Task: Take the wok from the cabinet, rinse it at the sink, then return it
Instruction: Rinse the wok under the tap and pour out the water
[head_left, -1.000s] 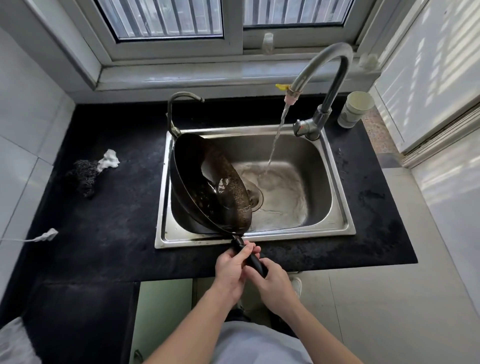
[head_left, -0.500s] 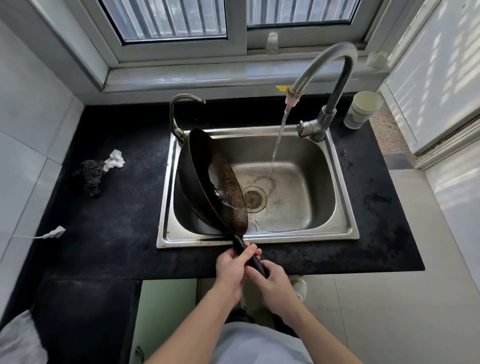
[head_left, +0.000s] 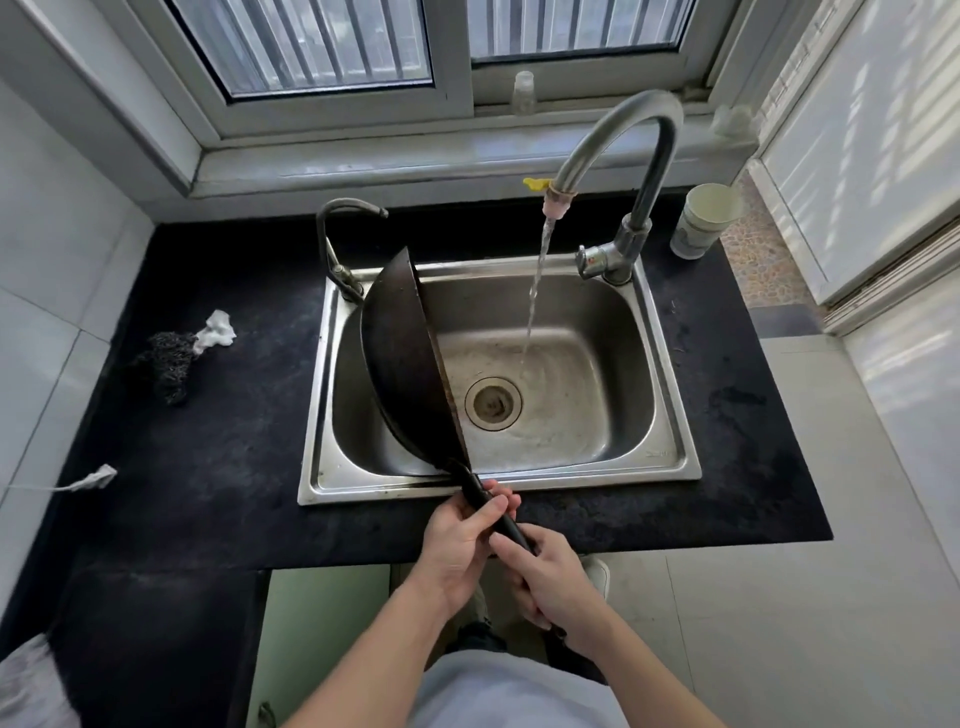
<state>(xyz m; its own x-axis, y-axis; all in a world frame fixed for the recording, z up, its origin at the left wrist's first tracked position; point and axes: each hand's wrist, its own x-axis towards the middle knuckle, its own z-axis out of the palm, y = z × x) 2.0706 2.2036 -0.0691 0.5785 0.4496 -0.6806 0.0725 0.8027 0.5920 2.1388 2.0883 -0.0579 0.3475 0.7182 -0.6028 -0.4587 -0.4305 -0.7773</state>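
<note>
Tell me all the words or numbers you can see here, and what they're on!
Nothing here can be read as words or numbers.
On the sink: a tiny stamped mark on the rim near the front right corner, too small to read.
On the cup: a faint grey print on its side, too blurred to read.

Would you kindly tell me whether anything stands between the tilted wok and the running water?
Nothing visible does. The wok, its handle gripped by the left hand and right hand, stands on edge at the sink's left; the water stream falls to its right, bare basin between.
</note>
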